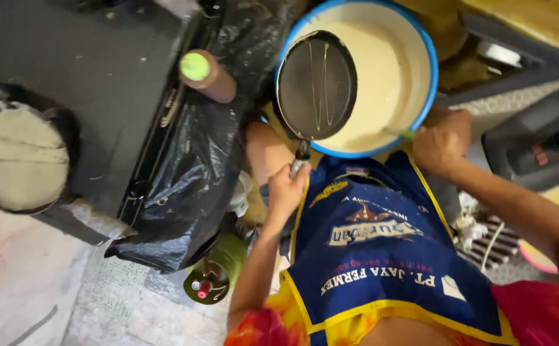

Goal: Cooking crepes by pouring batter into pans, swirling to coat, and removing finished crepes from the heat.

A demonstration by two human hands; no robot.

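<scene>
Fingers of my left hand point(286, 191) are wrapped tight round the short handle of the small black pan point(317, 85), and I hold it tipped up on edge over the near-left rim of the blue basin point(431, 70), its dark face turned toward me. Held this way, whatever runs off falls back into the pale batter point(382, 77) rather than onto my apron; thin strings of batter streak the pan's face, which fits that tilt. My right hand point(442, 138) grips the basin's near rim at the right side, fingers curled over the edge, as I judge to keep the basin steady between my knees while the pan hangs over it. The blue apron point(382, 256) with yellow piping lies across my lap just below both hands, catching what might spill. Further left, a black plastic bag point(196, 173) is draped over the edge of a dark stove top point(100, 70), probably to shield its side from splashes, and a brown bottle with a green cap point(206, 75) lies on the bag within easy reach. At the stove top's far-left edge a second pan point(20, 157) sits face down with a pale round sheet on it. A green gas canister point(215, 272) lies on the floor by my left knee.
</scene>
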